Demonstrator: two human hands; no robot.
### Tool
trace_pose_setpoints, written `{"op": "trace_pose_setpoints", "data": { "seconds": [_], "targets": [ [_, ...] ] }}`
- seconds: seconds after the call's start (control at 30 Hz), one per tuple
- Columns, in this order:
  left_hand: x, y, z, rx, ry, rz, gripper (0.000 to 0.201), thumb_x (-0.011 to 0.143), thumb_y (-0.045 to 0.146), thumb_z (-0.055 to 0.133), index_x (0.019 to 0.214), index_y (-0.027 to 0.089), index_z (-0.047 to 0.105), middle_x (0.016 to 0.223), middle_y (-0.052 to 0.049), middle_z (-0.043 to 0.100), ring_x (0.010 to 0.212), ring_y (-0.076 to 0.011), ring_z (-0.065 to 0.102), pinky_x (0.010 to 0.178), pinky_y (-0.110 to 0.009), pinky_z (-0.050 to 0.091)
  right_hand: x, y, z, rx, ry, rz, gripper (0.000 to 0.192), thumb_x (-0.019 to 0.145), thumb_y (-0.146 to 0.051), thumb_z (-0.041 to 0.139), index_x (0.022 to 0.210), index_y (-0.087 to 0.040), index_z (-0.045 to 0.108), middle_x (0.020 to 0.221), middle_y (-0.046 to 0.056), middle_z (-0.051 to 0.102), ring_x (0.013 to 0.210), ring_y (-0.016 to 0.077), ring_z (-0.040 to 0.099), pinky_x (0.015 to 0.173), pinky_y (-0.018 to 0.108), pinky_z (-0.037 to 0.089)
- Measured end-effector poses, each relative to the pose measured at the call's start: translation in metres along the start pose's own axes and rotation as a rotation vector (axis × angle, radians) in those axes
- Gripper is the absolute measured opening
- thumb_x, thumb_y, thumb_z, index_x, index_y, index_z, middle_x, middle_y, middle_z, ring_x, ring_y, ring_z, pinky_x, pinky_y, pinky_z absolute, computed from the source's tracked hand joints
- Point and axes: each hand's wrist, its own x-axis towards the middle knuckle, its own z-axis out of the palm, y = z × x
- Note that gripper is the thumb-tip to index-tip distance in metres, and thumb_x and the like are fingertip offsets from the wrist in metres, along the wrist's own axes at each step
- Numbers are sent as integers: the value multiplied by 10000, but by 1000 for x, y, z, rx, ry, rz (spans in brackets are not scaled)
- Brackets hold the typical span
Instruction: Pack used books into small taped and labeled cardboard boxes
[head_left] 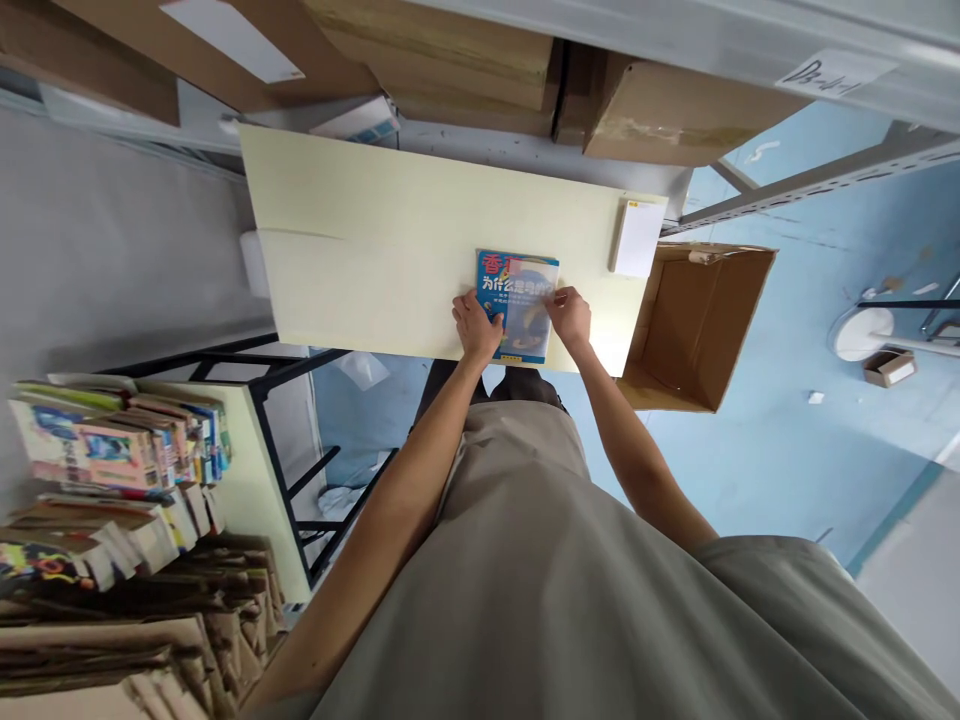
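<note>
Centrally in frame, your left hand (478, 326) rests loosely spread on a blue book (517, 306); your right hand (570, 315), fingers bunched, meets its edge, grip unclear. A white box (638, 238) and open carton (699, 322) sit right, books (142, 440) lower left.

So there's this blue rectangular paperback-looking book (502, 291), red and white Chinese characters up top, lying flat, cover up, near the pale-yellow bench's (375, 270) front edge. Hazy whitish patch (532, 318) covers its right part; can't tell if it's film.
</note>
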Motion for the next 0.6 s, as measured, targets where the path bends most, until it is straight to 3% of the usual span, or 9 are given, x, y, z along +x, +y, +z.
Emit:
{"op": "trace_pose_setpoints", "data": {
  "seconds": [0.13, 0.23, 0.33, 0.47, 0.53, 0.6],
  "targets": [
    [-1, 4, 0, -8, 2, -4, 794, 878, 458, 974, 1520, 219, 572, 1543, -270, 553, 1562, -569, 474, 1292, -759, 450, -2, -13, 12, -104, 17, 61, 295, 1101, -428, 695, 1295, -210, 652, 1341, 195, 795, 1202, 358, 763, 1114, 539, 609],
    [0, 7, -1, 29, -15, -20, 874, 792, 358, 1043, 1512, 196, 576, 1560, -279, 548, 1559, -586, 474, 1297, -755, 444, -3, -15, 12, -95, 16, 86, 371, 1096, -492, 689, 1330, -210, 627, 1350, 202, 788, 1231, 366, 756, 1112, 540, 605],
    [5, 8, -4, 8, -32, -36, 856, 795, 281, 1035, 1512, 190, 577, 1576, -273, 545, 1572, -578, 477, 1323, -746, 417, 1, -14, 6, 6, 19, 79, 383, 1047, -564, 752, 1188, -220, 660, 1197, 177, 826, 1121, 350, 783, 1000, 477, 627],
    [-3, 16, -11, -11, -33, -19, 800, 886, 298, 966, 1559, 170, 553, 1607, -300, 537, 1600, -560, 464, 1351, -722, 391, 2, -20, -6, 37, -53, -28, 395, 1044, -554, 719, 808, -268, 581, 831, 67, 762, 833, 264, 746, 789, 366, 577],
    [-21, 26, -13, 34, -57, 75, 668, 995, 341, 860, 1569, 172, 562, 1616, -302, 554, 1600, -531, 488, 1347, -702, 408, -2, -28, -11, 39, -55, -57, 425, 1033, -514, 710, 729, -282, 525, 700, 24, 691, 742, 231, 706, 723, 335, 540],
    [-45, 40, -15, 142, -156, 231, 513, 1086, 374, 747, 1538, 184, 596, 1586, -277, 605, 1564, -488, 554, 1321, -663, 460, -7, -38, -16, 70, -64, -57, 406, 1023, -465, 701, 710, -283, 518, 632, -2, 650, 686, 211, 696, 680, 308, 519]
  ]
}}
